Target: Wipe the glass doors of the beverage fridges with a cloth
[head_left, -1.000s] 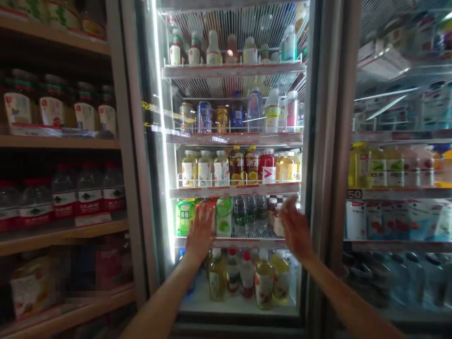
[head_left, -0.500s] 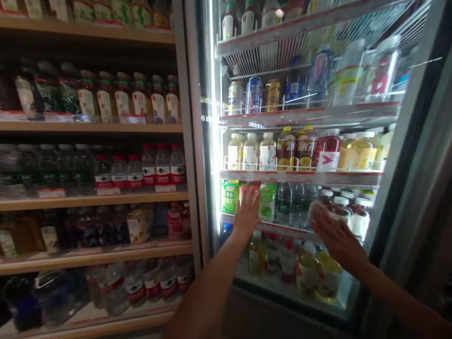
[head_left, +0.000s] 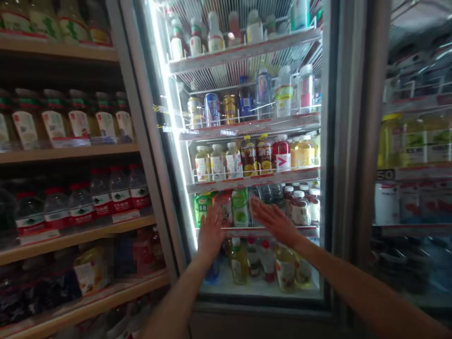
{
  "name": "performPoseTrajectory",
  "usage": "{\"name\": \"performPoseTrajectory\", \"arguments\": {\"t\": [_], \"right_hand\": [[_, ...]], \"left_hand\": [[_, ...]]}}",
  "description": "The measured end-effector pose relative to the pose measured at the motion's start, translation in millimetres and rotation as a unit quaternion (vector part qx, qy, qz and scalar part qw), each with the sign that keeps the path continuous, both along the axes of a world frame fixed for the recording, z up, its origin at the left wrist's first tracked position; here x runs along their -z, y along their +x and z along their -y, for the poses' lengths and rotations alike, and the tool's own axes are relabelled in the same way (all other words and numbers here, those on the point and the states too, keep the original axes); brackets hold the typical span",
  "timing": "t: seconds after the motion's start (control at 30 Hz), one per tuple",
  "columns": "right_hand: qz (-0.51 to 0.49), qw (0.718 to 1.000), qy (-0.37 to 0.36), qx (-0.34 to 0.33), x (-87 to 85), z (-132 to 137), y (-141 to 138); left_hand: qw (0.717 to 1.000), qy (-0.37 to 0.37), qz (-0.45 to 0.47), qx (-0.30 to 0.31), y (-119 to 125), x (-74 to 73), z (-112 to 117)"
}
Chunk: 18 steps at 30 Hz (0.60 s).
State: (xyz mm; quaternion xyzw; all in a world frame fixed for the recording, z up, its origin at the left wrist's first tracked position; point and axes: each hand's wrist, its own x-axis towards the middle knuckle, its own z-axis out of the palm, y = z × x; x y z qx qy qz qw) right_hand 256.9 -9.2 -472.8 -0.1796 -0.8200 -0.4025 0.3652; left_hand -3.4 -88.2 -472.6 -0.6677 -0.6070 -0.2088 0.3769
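Both hands are raised before a lit drinks fridge, whose glass door has a dark frame (head_left: 329, 141). My left hand (head_left: 210, 233) is open and holds nothing, its fingers pointing up in front of the fourth shelf. Behind it are a green bottle with a green label (head_left: 202, 206) and a red-labelled drink (head_left: 225, 207). My right hand (head_left: 273, 222) lies flat and open, fingers pointing left, near a green bottle (head_left: 240, 214) and clear bottles (head_left: 266, 194). Whether either palm touches the glass, I cannot tell.
Wooden shelves (head_left: 70, 153) with bottled drinks stand left of the fridge, holding red-capped water bottles (head_left: 56, 207). To the right, past a metal post (head_left: 360, 141), another cooler holds yellow drinks (head_left: 390, 141). Inside the fridge, bottles and cans (head_left: 212, 109) fill several wire shelves.
The view has swung right, bringing the second cooler into sight. My right hand has come closer to my left, from before the dark white-capped bottles to the clear ones. Both stay open.
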Motion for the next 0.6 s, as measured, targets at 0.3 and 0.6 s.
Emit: {"name": "performPoseTrajectory", "arguments": {"t": [0.3,0.6], "right_hand": [[0.032,0.999,0.036,-0.01,16.7,6.1,-31.6],[-0.092,0.993,0.028,0.072,-39.8,-11.8,13.6]], "left_hand": [[0.999,0.02,-0.012,-0.023,-2.2,-2.4,5.3],[0.999,0.008,-0.033,-0.014,0.3,-6.8,12.5]]}}
